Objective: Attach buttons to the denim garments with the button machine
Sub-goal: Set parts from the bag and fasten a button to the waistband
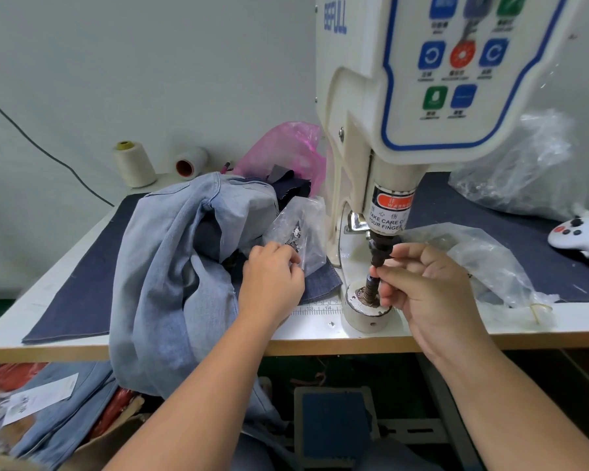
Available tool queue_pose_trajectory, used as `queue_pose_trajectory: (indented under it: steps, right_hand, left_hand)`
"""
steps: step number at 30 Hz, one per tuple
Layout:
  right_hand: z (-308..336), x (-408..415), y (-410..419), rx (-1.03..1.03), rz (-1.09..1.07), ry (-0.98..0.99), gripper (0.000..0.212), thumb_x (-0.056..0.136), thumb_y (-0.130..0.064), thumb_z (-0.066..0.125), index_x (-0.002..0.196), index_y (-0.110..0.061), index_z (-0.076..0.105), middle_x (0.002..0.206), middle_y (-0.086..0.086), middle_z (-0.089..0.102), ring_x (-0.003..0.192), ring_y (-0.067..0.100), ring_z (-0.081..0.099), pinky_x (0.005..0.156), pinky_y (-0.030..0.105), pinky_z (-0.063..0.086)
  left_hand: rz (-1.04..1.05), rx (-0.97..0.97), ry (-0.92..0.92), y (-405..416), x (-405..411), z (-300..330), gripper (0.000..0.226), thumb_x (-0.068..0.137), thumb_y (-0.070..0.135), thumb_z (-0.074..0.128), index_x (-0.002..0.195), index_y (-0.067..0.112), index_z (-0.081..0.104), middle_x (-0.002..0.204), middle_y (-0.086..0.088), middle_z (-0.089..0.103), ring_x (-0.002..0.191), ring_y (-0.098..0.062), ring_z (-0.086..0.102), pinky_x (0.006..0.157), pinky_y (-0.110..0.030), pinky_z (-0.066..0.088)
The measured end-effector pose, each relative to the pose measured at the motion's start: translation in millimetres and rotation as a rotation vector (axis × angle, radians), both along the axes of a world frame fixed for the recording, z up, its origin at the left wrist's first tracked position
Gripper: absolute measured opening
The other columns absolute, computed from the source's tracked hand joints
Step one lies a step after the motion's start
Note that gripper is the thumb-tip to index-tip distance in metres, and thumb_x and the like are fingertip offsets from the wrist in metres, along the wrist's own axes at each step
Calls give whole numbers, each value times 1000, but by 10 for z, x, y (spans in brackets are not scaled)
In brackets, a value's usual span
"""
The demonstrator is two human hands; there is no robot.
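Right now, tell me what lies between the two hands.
In the head view: dark denim swatch and the table's printed ruler lie between left hand and right hand.

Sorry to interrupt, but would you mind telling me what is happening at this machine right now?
A person is loading the button machine. The right hand has its fingers at the punch head, between the upper die and the lower die, apparently seating a button part. The left hand reaches into a small clear bag of metal pieces. A pale denim garment lies heaped to the left, not yet under the punch.
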State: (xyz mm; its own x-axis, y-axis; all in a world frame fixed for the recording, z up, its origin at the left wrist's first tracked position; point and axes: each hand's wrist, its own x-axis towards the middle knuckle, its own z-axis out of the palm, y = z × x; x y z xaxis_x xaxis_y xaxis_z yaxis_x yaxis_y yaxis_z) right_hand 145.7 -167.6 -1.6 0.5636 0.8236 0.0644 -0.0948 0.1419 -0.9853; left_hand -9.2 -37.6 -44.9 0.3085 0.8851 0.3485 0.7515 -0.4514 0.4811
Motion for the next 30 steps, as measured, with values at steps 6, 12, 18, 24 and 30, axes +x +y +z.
queue_pose_trajectory:
  steps: [6, 12, 18, 24, 30]
  right_hand:
    - [41, -68, -47, 80, 35, 197, 39, 61, -3, 79, 95, -13, 62, 78, 17, 73, 49, 12, 56, 44, 21, 47]
    - [79, -171, -124, 69, 22, 478, 27, 83, 11, 59, 96, -12, 59, 91, 24, 73, 45, 10, 54, 41, 19, 45]
    - [135, -244, -187, 90, 0, 462, 27, 84, 13, 56, 93, -13, 60, 93, 24, 72, 47, 10, 54, 42, 19, 46]
    - [147, -315, -240, 84, -2, 458, 25, 69, 4, 66, 84, -16, 66, 97, 23, 68, 49, 12, 56, 43, 22, 47]
    - [175, -297, -245, 73, -19, 512, 25, 86, 11, 51, 91, -11, 62, 95, 20, 74, 49, 12, 58, 44, 22, 50]
  left_hand:
    - [1, -3, -8, 9, 4, -6, 18, 95, 18, 51, 101, 14, 67, 106, 1, 61, 104, -22, 45, 92, -39, 41]
    - [-6, 4, -20, 13, -1, -13, 17, 94, 18, 52, 99, 14, 67, 103, 1, 61, 102, -23, 46, 91, -40, 41]
    - [-10, 8, -21, 27, -4, -22, 17, 95, 19, 52, 100, 14, 67, 104, 2, 61, 102, -22, 46, 92, -40, 42]
    - [-16, 7, -15, 13, -1, -22, 17, 95, 19, 51, 100, 15, 67, 106, 2, 61, 105, -22, 46, 94, -41, 42]
    - [-16, 23, 21, -2, 0, -7, 18, 96, 18, 49, 101, 14, 66, 107, 1, 60, 104, -22, 45, 94, -40, 41]
